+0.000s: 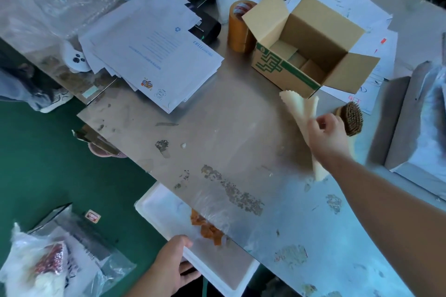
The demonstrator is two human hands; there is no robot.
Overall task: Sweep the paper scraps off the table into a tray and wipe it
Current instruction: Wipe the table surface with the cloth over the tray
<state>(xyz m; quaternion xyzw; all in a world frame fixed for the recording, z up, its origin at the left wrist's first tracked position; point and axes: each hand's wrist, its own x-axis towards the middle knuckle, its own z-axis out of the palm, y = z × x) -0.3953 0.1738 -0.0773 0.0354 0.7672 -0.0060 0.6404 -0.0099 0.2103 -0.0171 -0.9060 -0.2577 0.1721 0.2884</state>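
A white tray (154, 202) sits partly under the near left edge of the metal table (217, 116), with brown paper scraps (206, 228) lying in it. My left hand (172, 265) grips the tray's near rim. Over the table's right side, my right hand (328, 132) pinches a cream cloth (301, 108) that hangs lifted above the surface. A brown bristle brush (351, 117) lies just beyond that hand. One small white scrap (183, 145) rests on the table's middle, among stains.
An open cardboard box (311, 48) and a roll of brown tape (240, 26) stand at the back. Stacked white envelopes (154, 50) lie back left. Plastic bags (53, 258) sit on the green floor at the lower left, and a grey box (400, 113) is at the right.
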